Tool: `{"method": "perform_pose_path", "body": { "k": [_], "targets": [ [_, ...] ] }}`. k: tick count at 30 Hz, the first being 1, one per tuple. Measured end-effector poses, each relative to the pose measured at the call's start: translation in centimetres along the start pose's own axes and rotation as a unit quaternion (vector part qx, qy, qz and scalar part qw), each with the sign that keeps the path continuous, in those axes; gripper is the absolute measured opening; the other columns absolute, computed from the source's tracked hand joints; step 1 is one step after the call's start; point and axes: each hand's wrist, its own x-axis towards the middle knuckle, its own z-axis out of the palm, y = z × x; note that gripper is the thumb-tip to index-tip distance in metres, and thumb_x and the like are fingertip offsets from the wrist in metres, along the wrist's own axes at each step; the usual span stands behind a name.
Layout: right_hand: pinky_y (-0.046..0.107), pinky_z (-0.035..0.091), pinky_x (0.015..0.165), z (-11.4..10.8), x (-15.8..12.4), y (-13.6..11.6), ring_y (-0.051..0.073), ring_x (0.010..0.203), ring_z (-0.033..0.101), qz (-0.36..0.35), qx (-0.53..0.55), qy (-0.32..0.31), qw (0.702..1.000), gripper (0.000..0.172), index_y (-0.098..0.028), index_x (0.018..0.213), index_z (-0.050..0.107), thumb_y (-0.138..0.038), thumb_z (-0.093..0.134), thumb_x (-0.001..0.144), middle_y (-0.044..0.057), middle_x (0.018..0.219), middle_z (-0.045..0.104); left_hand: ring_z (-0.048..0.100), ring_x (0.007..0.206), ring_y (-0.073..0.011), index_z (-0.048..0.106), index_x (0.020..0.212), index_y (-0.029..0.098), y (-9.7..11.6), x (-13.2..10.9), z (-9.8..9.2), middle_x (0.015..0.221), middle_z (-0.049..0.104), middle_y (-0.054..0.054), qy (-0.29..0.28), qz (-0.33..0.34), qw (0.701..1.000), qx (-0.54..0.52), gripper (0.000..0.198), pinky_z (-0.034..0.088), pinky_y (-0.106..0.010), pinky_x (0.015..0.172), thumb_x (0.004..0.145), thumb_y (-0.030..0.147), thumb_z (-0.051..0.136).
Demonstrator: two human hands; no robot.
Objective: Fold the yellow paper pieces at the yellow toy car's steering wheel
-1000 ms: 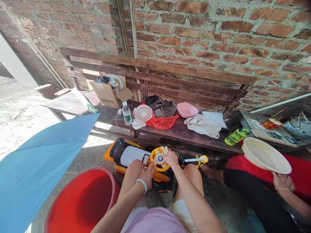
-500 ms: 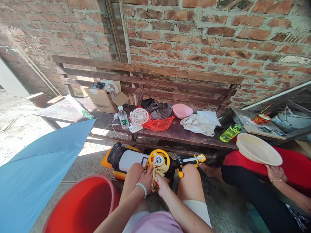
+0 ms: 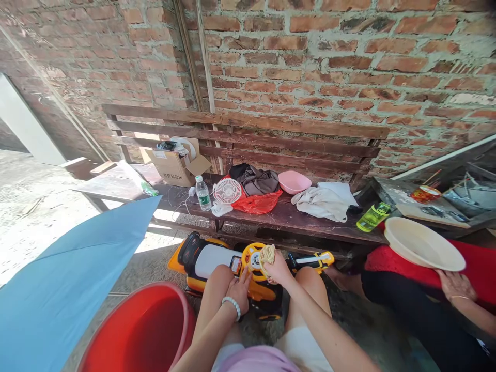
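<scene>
In the right hand (image 3: 277, 268), cloth (image 3: 267, 253) bunches over the wheel (image 3: 247, 254).

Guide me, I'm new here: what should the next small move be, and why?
Perhaps slide the cream cloth along the yellow steering wheel: the right hand holds the cloth bunched over the wheel, and the left hand lies at its edge.

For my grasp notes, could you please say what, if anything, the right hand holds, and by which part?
The right hand holds a yellowish cloth; the gripped part is hidden.
</scene>
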Motion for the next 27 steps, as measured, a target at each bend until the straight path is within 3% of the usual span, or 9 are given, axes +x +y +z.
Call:
{"method": "perform_pose_path", "body": {
  "k": [2, 5, 10, 13, 15, 18, 22, 27],
  "targets": [
    [0.032, 0.051, 0.093, -1.4, 2.3, -1.8, 0.023, 0.106, 0.066, -0.048, -0.138, 0.023, 0.989, 0.052, -0.019, 0.127, 0.064, -0.018, 0.069, 0.075, 0.014, 0.141, 0.058, 0.042, 0.153, -0.0281, 0.021, 0.170, 0.023, 0.1, -0.2, -0.1, 0.178, 0.001, -0.008, 0.004, -0.002, 1.000, 0.001, 0.104, 0.026, -0.040, 0.129, 0.075, 0.009, 0.062],
    [0.032, 0.048, 0.097, -1.6, 5.3, -4.3, 0.024, 0.114, 0.062, -0.113, -0.286, 0.005, 0.951, 0.056, -0.019, 0.136, 0.059, -0.017, 0.067, 0.081, 0.014, 0.143, 0.053, 0.040, 0.155, -0.0280, 0.023, 0.169, 0.025, 0.1, -0.4, -0.2, 0.178, 0.004, -0.006, 0.026, 0.004, 1.000, -0.003, 0.100, 0.027, -0.039, 0.128, 0.077, 0.010, 0.059],
    [0.036, 0.045, 0.102, 1.7, 7.9, -6.2, 0.026, 0.121, 0.056, -0.246, -0.388, -0.162, 0.873, 0.056, -0.023, 0.136, 0.061, -0.017, 0.070, 0.081, 0.011, 0.138, 0.058, 0.036, 0.156, -0.0309, 0.025, 0.169, 0.016, -0.2, -0.5, -0.3, 0.179, 0.004, -0.009, 0.010, 0.006, 1.000, 0.004, 0.100, 0.026, -0.041, 0.130, 0.076, 0.012, 0.060],
    [0.050, 0.041, 0.110, 3.9, 8.7, -5.5, 0.030, 0.126, 0.054, -0.240, -0.418, -0.247, 0.841, 0.053, -0.030, 0.126, 0.070, -0.021, 0.078, 0.075, 0.008, 0.134, 0.064, 0.034, 0.158, -0.0294, 0.024, 0.169, 0.018, -0.5, -0.3, -0.3, 0.178, 0.011, -0.009, 0.006, 0.014, 1.000, 0.006, 0.101, 0.025, -0.039, 0.130, 0.075, 0.010, 0.060],
    [0.057, 0.040, 0.109, 4.8, 9.3, -4.9, 0.034, 0.127, 0.055, -0.220, -0.433, -0.269, 0.832, 0.048, -0.031, 0.122, 0.073, -0.025, 0.078, 0.075, 0.008, 0.131, 0.067, 0.035, 0.157, -0.0292, 0.021, 0.170, 0.019, -0.6, -0.2, -0.3, 0.178, 0.015, -0.010, -0.004, 0.020, 1.000, 0.008, 0.105, 0.025, -0.040, 0.130, 0.073, 0.009, 0.061],
    [0.048, 0.045, 0.105, 5.0, 10.5, -4.4, 0.034, 0.125, 0.060, -0.166, -0.403, -0.248, 0.865, 0.045, -0.030, 0.114, 0.077, -0.026, 0.081, 0.069, 0.009, 0.126, 0.072, 0.042, 0.153, -0.0303, 0.014, 0.170, 0.020, -0.7, -0.1, -0.6, 0.177, 0.012, -0.012, -0.026, 0.016, 1.000, 0.007, 0.112, 0.026, -0.042, 0.130, 0.070, 0.007, 0.063],
    [0.033, 0.050, 0.092, 3.3, 12.4, -3.6, 0.030, 0.114, 0.070, -0.049, -0.337, -0.194, 0.920, 0.041, -0.026, 0.105, 0.080, -0.026, 0.082, 0.064, 0.010, 0.118, 0.078, 0.047, 0.149, -0.0306, 0.015, 0.170, 0.024, -0.4, -0.3, -1.2, 0.178, 0.009, -0.008, -0.026, 0.006, 1.000, -0.003, 0.111, 0.029, -0.040, 0.128, 0.071, 0.006, 0.062],
    [0.028, 0.052, 0.071, 0.3, 12.8, -0.8, 0.029, 0.095, 0.077, 0.081, -0.279, -0.125, 0.949, 0.036, -0.015, 0.100, 0.080, -0.034, 0.079, 0.070, 0.018, 0.106, 0.080, 0.052, 0.145, -0.0286, 0.021, 0.170, 0.021, -0.1, -0.8, -1.8, 0.179, 0.006, -0.007, -0.013, -0.006, 1.000, 0.010, 0.104, 0.028, -0.040, 0.128, 0.074, 0.005, 0.057]
  ]
}}
